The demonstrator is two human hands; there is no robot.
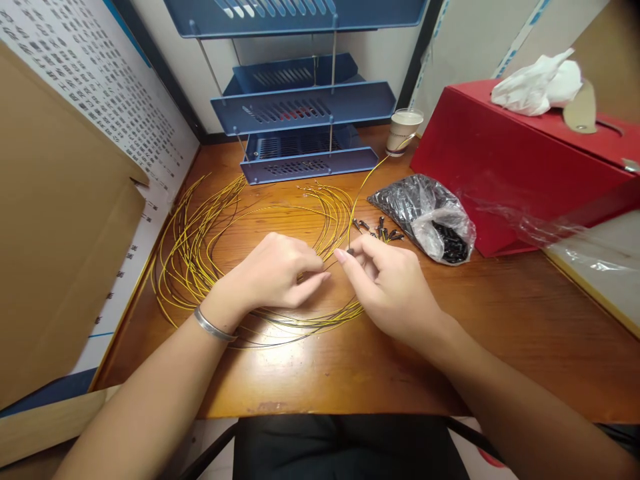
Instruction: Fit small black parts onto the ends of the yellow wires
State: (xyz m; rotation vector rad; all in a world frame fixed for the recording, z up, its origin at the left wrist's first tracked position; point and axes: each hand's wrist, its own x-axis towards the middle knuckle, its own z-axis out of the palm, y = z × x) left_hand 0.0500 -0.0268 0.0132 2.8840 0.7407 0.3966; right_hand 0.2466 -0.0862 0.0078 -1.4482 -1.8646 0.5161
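Note:
Over the coiled wires, my left hand (pixel 287 270) has its fingers curled in and its thumb extended; what they hold, if anything, is hidden. My right hand (pixel 393 283) pinches a small black connector (pixel 351 252) between thumb and forefinger. From it a yellow wire (pixel 356 203) arches up and back toward the paper cup. A large loose bundle of yellow and black wires (pixel 193 247) loops around and beneath my left hand. Just beyond my right fingers lie several wire ends with black connectors (pixel 383 230) on them.
A clear plastic bag of black parts (pixel 425 213) lies open right of my right hand. Behind it stand a red box (pixel 480 153) with crumpled white plastic (pixel 535 87) on top and a paper cup (pixel 403 130). A blue tiered rack (pixel 305 107) is at the back; cardboard (pixel 60 220) stands left.

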